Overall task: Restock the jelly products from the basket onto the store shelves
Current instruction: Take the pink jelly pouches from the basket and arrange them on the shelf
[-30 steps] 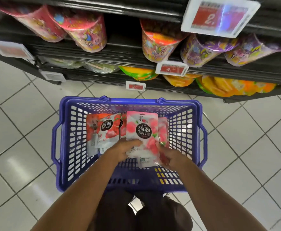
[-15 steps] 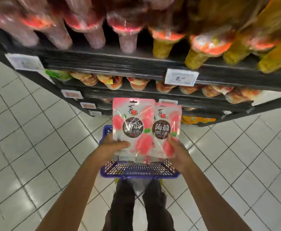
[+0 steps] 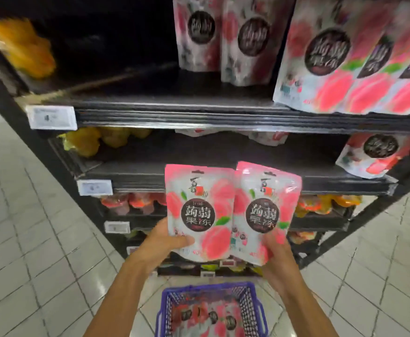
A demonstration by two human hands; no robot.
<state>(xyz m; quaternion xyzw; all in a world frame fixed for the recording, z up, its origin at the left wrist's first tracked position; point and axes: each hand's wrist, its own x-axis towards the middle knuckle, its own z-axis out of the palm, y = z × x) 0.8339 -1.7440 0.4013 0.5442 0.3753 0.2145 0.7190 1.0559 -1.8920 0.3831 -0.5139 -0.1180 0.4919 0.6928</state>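
Observation:
Two pink peach jelly pouches are held upright in front of the shelves. My left hand (image 3: 168, 240) grips the left pouch (image 3: 199, 210) at its lower edge. My right hand (image 3: 275, 249) grips the right pouch (image 3: 267, 210) at its lower corner; the two pouches overlap slightly. Below, the blue basket (image 3: 166, 300) stands on the floor with several more jelly pouches (image 3: 208, 317) inside. Matching pouches (image 3: 354, 59) stand on the upper shelf at the right, and two more (image 3: 221, 37) sit further back.
Black shelves (image 3: 199, 115) run across the view with white price tags (image 3: 52, 117) on their edges. Yellow packs (image 3: 19, 47) lie at the upper left, another peach pouch (image 3: 371, 154) sits on the middle shelf right. White tiled floor (image 3: 29, 239) lies either side.
Both hands lifted the two pouches out of the basket and raised them to shelf height. The view tilted up, so the basket now sits low in the frame.

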